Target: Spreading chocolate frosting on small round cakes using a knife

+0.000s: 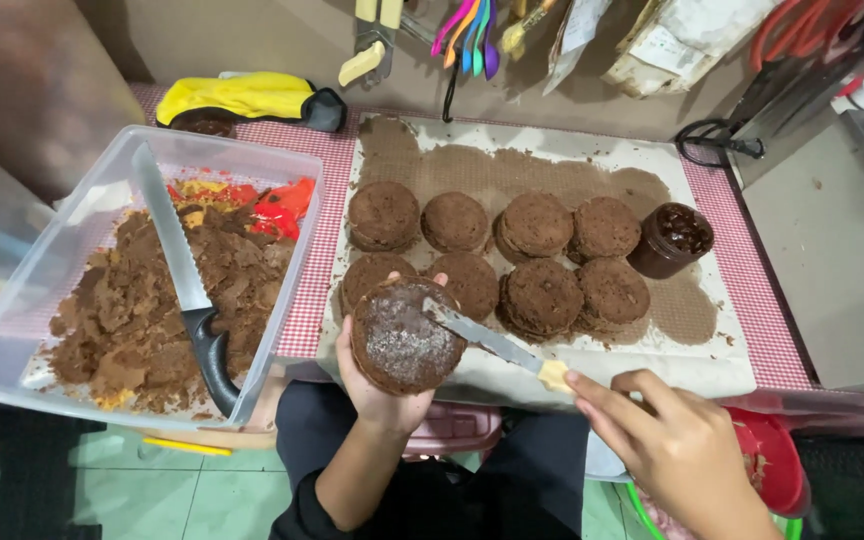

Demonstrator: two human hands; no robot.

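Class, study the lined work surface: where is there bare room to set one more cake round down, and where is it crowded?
Free patches on the parchment sheet: the front strip before the cake rounds, and the back strip behind them. The right end, by the chocolate jar, is tight. The middle is crowded, rounds touching. The plastic tub is full of crumbs and a bread knife.

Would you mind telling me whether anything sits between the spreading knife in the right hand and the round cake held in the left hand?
Nothing visible does: the knife in the right hand already lies with its blade on the cake cupped in the left hand.

even indoor light, sharp centre, soft shadows, edges stretched and blurred
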